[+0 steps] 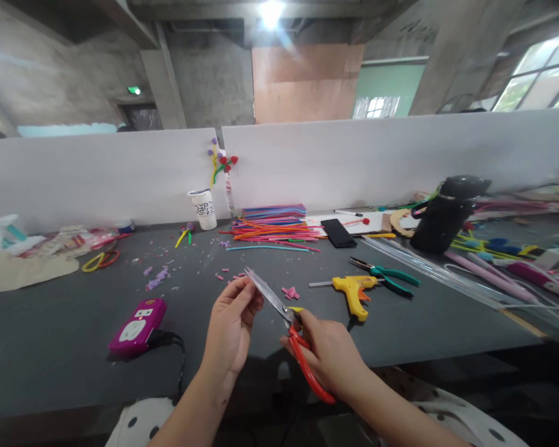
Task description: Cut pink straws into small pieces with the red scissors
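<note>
My right hand (pixel 328 351) is wrapped round a pair of scissors (pixel 271 297) with one red and one yellow handle. The blades point up and to the left, over the dark table, and look nearly closed. At the blade tips, my left hand (pixel 233 313) pinches with thumb and fingertips. Whatever lies in that pinch is too small or hidden to make out. Just beyond the hands, small pink cut pieces (pixel 290 293) lie on the table, and more pink bits (pixel 239 276) show behind my left fingers.
A yellow glue gun (pixel 351 295) and green-handled pliers (pixel 391 276) lie to the right. Behind are a pile of coloured pipe cleaners (pixel 274 230), a black phone (pixel 338 233), a paper cup (pixel 204 210) and a black jug (pixel 447 217). Left stands a magenta power box (pixel 140 326) with a cable.
</note>
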### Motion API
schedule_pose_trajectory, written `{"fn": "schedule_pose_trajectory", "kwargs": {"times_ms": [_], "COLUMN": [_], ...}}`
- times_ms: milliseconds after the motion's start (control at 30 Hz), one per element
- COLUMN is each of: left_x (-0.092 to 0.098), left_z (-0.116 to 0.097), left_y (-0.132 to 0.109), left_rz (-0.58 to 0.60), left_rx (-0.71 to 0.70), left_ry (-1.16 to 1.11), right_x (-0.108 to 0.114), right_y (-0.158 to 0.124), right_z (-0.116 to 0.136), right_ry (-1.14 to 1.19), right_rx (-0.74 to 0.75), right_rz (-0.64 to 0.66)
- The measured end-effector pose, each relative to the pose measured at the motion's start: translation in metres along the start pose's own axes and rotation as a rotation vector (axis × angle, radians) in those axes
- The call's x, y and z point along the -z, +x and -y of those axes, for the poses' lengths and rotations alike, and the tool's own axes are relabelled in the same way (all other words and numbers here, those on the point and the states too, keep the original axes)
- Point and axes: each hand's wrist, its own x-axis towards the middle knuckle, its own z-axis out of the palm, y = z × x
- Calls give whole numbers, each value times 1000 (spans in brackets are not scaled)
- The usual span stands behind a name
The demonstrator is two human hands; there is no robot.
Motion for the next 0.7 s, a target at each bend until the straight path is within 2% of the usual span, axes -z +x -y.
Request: {"fn": "schedule_pose_trajectory", "kwargs": {"times_ms": [500,600,700], "left_x": [1,1,-1], "left_z": [1,-1,-2], "left_y": [3,2,1], "left_rz": [1,-9,-7], "left_rx": [47,61,75], "left_ry": [-85,-68,-21], "right_x": [5,5,5], "right_y": [2,4,7], "right_z": [1,0,-3], "right_ry": [-26,43,210], "right_rx": [-3,-52,-148], "right_rz": [-22,8,39]}}
